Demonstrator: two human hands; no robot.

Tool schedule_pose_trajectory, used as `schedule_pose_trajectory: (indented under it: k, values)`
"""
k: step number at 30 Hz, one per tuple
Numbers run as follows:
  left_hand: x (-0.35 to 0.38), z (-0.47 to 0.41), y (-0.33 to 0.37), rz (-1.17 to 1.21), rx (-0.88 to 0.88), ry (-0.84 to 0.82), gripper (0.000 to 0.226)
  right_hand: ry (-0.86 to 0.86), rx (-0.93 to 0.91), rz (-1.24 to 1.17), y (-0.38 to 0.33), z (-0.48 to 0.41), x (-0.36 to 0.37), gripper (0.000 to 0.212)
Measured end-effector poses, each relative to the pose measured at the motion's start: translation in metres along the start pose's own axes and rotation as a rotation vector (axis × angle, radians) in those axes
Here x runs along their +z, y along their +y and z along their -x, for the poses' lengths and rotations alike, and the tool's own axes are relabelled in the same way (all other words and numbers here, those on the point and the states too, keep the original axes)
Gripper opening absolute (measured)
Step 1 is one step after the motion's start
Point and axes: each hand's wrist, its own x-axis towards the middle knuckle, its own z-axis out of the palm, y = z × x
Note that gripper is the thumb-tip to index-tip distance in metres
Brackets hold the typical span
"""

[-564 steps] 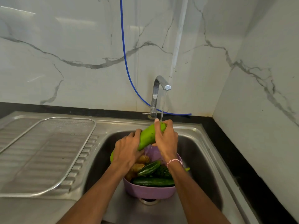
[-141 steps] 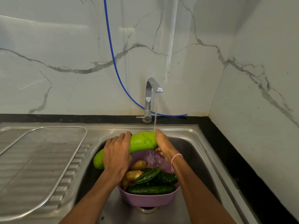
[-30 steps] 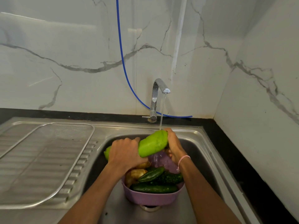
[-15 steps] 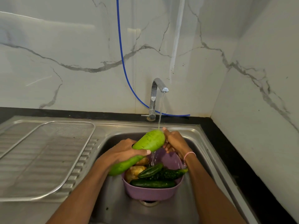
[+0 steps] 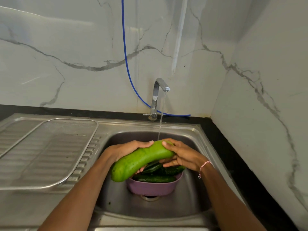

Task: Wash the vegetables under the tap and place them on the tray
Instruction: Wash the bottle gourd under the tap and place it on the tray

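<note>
A steel sink (image 5: 196, 135) with an empty mesh tray (image 5: 50, 152) on its left drainboard. Over a purple basket (image 5: 150, 187) of cucumbers (image 5: 155, 178), a long green gourd (image 5: 141, 160) sits under the tap (image 5: 158, 95) stream; left hand (image 5: 126, 149) and right hand (image 5: 183, 155) curl their fingers around it.

Soft even light, sharp focus, edges bowed.

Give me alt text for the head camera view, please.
Both hands, left hand and right hand, hold a long light green gourd under the running tap, above a purple basket of cucumbers in the steel sink. A mesh tray sits left.
</note>
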Motion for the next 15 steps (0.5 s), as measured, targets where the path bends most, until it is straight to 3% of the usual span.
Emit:
schedule_pose_trajectory:
  k: [4, 8, 10, 13, 15]
  values:
    - [0.006, 0.008, 0.007, 0.122, 0.078, -0.171, 0.077, 0.057, -0.167, -0.189, -0.002, 0.005, 0.001, 0.047]
    - [-0.001, 0.008, 0.006, 0.147, 0.125, -0.134, 0.083, 0.306, -0.163, -0.164, -0.012, 0.009, 0.01, 0.048]
    - [-0.001, 0.012, 0.011, 0.044, 0.145, -0.025, 0.081, 0.455, -0.163, -0.118, -0.014, 0.012, 0.016, 0.052]
    - [0.009, 0.026, 0.022, -0.421, 0.258, 0.284, 0.066, 0.597, -0.157, -0.115, -0.012, 0.014, 0.022, 0.053]
    - [0.018, 0.039, 0.026, -0.661, 0.298, 0.438, 0.075, 0.61, -0.149, -0.153, -0.015, 0.016, 0.026, 0.054]
